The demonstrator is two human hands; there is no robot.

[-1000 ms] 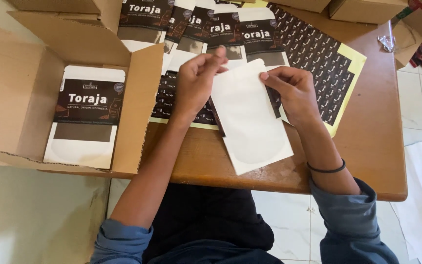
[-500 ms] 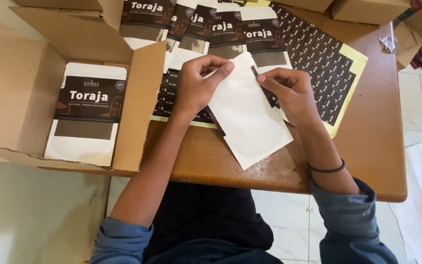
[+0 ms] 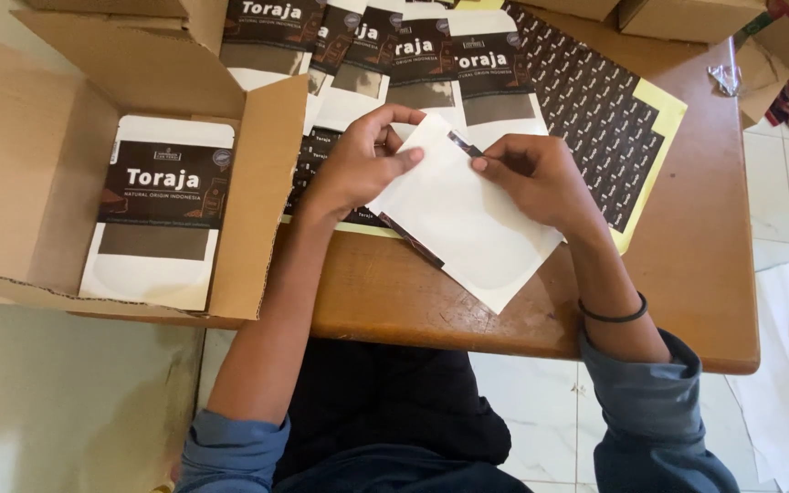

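White pouch [image 3: 468, 224]: blank side up, tilted; left hand [image 3: 358, 169] grip clamped on edge, right hand [image 3: 531, 178] pinching dark sticker [image 3: 464, 144].

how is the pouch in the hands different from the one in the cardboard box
The pouch in the hands shows a plain white side and lies at an angle; the pouch in the box shows a dark label and lies straight. The left hand and right hand hold the first; the other lies untouched. Both are flat white pouches.

Brown wooden desk [image 3: 687, 274] in front of me, rounded corners, worn front edge. White tiled floor [image 3: 541, 402] below, pale grey floor patch [image 3: 66, 402] on my left. Soft daylight.
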